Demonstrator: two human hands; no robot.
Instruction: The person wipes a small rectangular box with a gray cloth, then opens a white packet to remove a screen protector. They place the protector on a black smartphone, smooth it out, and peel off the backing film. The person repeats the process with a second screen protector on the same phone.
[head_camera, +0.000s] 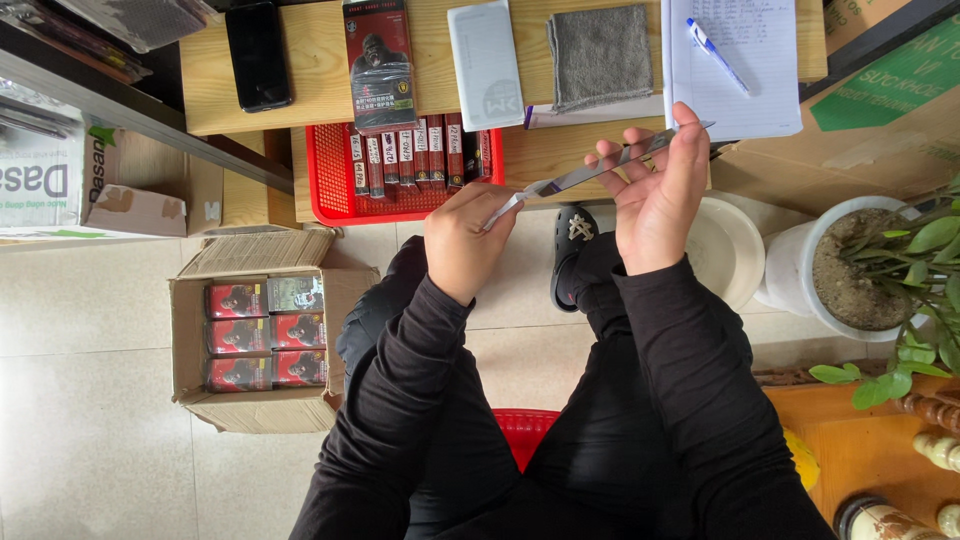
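I hold one flat grey strip (590, 172) between my two hands: my left hand (462, 240) pinches its lower end, my right hand (655, 195) grips its upper end. Beyond the strip sit one red basket (325, 180), one phone (258, 54), one cloth (600, 55), on a wooden bench (310, 100). Left of the strip, one open carton (262, 330) stands on the tiled floor (90, 400).

A basket (330, 190) sits under the table (320, 90); a carton (195, 340) lies left, a potted plant (860, 270) right.

Red basket (330, 170) ahead — open floor (90, 400) left
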